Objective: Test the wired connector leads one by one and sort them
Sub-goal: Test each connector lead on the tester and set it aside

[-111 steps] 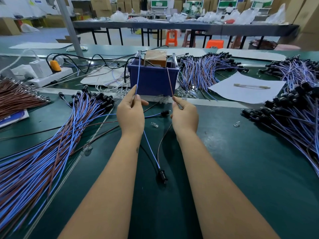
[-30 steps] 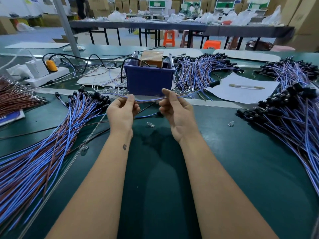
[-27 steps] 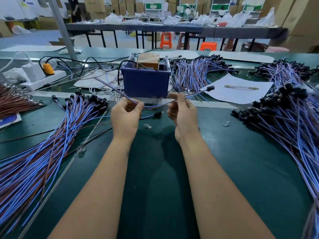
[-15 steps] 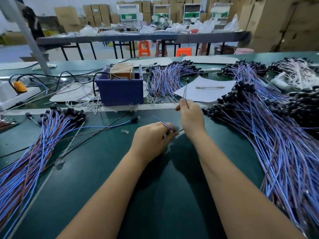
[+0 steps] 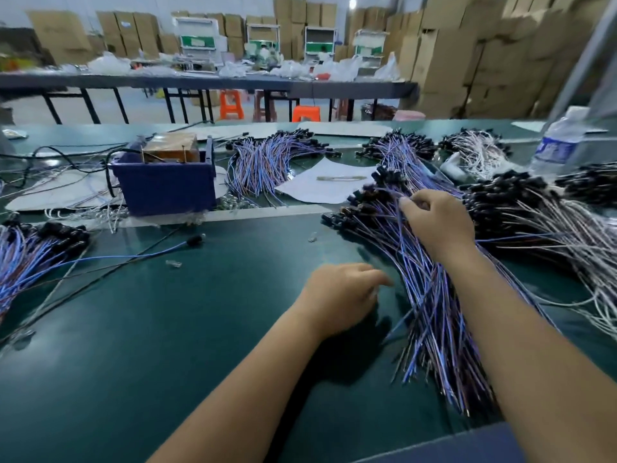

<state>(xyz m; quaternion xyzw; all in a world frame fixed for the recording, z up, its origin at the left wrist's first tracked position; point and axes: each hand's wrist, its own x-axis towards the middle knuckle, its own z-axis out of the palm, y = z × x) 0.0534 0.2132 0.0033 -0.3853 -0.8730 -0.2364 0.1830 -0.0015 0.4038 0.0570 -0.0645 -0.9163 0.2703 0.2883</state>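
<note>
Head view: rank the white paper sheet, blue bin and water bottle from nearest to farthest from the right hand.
From the right hand:
1. White paper sheet, just up-left of it.
2. Water bottle, far right.
3. Blue bin, across on the left.

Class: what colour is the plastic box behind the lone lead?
The rectangular plastic box is dark blue, seen best in the head view.

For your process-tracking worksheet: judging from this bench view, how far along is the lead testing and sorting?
Done: probably the heap of blue-and-brown wired leads at far left, though which pile is tested cannot be confirmed. In hand: the right hand pinches a wire in the large right-hand bundle of black-capped leads; the left hand holds nothing visible. Left: that bundle and the piles behind the blue plastic tester box.
</note>
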